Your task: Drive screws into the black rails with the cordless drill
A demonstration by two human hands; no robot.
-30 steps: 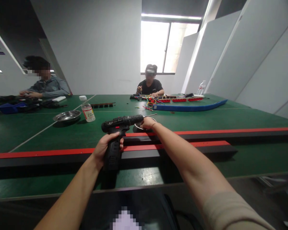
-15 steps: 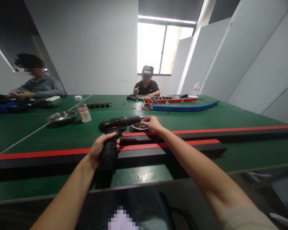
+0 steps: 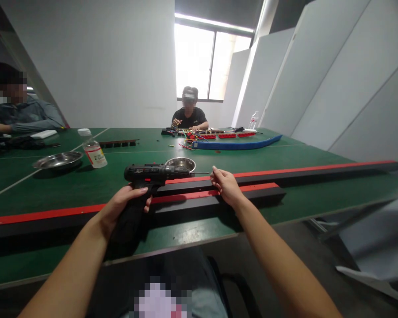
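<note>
My left hand [image 3: 128, 201] is wrapped round the handle of a black cordless drill [image 3: 146, 173], whose long thin bit [image 3: 200, 172] points right. At the bit's tip my right hand [image 3: 223, 183] is closed in a pinch; what it grips is too small to make out. Just behind the drill's front stands a round metal bowl [image 3: 182, 162] with small dark pieces in it. Below both hands lie two long black bars with red tops, the shorter one [image 3: 258, 192] nearer and the longer one [image 3: 318, 171] behind it.
On the green table [image 3: 129, 154] are a labelled bottle [image 3: 95, 152], a metal dish [image 3: 59, 160], a blue curved strip [image 3: 239, 145] and red parts with wires [image 3: 207, 136]. One person [image 3: 189, 110] sits across the table, another [image 3: 29, 112] at the left.
The view has shifted right. My right hand has come back from over the bowl to the bit's tip, and more of the bowl shows. My left hand still holds the drill, now lower.
</note>
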